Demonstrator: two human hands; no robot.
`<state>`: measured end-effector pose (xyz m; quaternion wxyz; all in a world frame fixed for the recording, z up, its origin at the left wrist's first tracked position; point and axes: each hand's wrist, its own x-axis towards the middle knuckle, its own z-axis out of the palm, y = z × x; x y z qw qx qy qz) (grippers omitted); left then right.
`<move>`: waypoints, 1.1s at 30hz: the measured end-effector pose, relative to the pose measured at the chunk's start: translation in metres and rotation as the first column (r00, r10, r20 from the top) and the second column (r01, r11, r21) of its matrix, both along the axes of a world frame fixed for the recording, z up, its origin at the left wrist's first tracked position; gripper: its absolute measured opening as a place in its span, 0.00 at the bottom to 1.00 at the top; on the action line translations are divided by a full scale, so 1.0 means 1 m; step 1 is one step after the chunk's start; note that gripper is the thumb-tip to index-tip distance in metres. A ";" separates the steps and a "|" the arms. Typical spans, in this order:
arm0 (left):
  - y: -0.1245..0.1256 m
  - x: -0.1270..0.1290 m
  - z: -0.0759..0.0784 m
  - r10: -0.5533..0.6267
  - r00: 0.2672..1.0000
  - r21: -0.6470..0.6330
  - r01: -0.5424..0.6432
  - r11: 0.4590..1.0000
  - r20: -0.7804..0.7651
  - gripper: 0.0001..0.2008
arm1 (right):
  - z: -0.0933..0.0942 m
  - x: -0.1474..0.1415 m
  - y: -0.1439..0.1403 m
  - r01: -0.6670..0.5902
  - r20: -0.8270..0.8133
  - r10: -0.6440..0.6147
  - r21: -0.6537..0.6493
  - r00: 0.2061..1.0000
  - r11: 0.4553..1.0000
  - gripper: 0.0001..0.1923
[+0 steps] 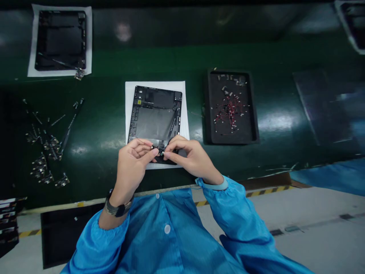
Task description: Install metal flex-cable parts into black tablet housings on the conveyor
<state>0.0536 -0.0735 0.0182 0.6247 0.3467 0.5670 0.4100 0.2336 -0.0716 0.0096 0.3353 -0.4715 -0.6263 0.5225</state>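
Observation:
A black tablet housing [151, 121] lies on a white sheet [185, 125], its inner side facing up. Over its near edge, my left hand [137, 156] pinches a small circuit board [157, 149] between thumb and fingers. From the right, my right hand [185, 152] closes on the same board's other end, its thumb and forefinger together. A dark ribbon cable [172, 125] runs from near the board up the housing's right side. My fingers cover part of the board and the housing's lower edge.
Several small boards with ribbon cables [47, 148] lie loose at the left. A black tray [253, 110] at the right holds red-and-black wires [230, 112] and small parts. Another tablet housing [61, 40] rests on a sheet at the far left. A dark flat panel [322, 106] lies further right.

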 end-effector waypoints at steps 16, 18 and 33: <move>0.005 -0.001 0.003 -0.058 0.997 -0.002 0.058 0.998 -0.048 0.12 | -0.002 0.000 0.000 0.010 0.006 -0.010 0.007 1.000 1.000 0.06; 0.004 0.000 0.003 -0.053 0.995 0.012 0.054 0.998 -0.084 0.11 | -0.002 0.000 0.000 0.014 0.014 -0.014 0.009 1.000 1.000 0.06; 0.002 0.000 0.004 -0.031 0.990 0.016 0.033 0.999 -0.140 0.09 | -0.005 -0.001 0.000 0.001 0.040 -0.002 0.014 0.999 1.000 0.07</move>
